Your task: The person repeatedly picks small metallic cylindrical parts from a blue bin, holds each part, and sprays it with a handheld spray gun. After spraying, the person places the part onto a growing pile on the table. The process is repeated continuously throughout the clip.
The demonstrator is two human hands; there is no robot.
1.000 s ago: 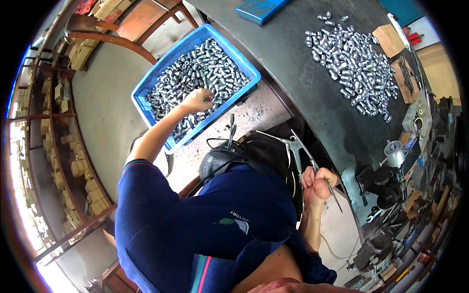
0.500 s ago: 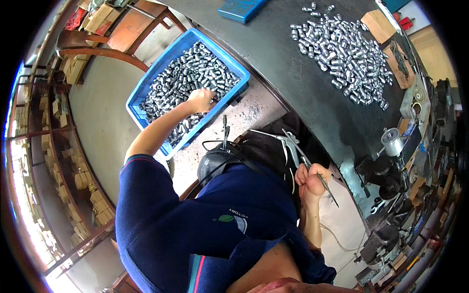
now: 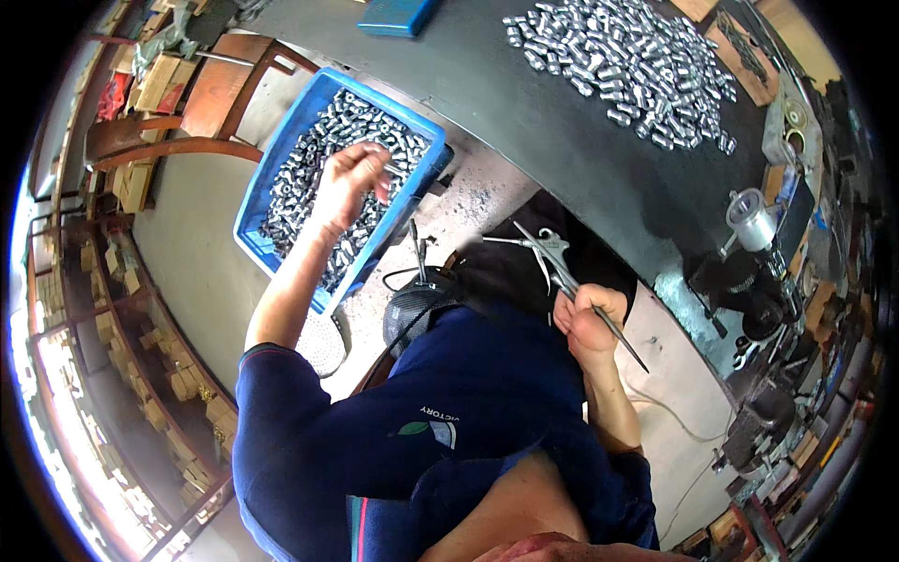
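Head view shows work seemingly partway, parts [image 3: 302,178] filling the bin [image 3: 245,217] and a heap [image 3: 626,77] on the bench [image 3: 449,80], which lot is finished unclear, left hand [image 3: 348,180] curled over the bin, whether pinching one I cannot tell, right hand [image 3: 592,320] wrapped round a pointed tool [image 3: 625,343]

Strong white light is streaming in from the far left, bleaching the gaps behind the shelves [image 3: 122,337]. The heaped metal fittings [image 3: 627,75] are glinting on the dark table [image 3: 449,70], while deep shadow is swallowing the space beneath its edge and the far right is sinking into dimness. The fisheye lens is bending straight lines — black is closing in the corners — and the left hand [image 3: 346,187] is blurring slightly around its fingers.
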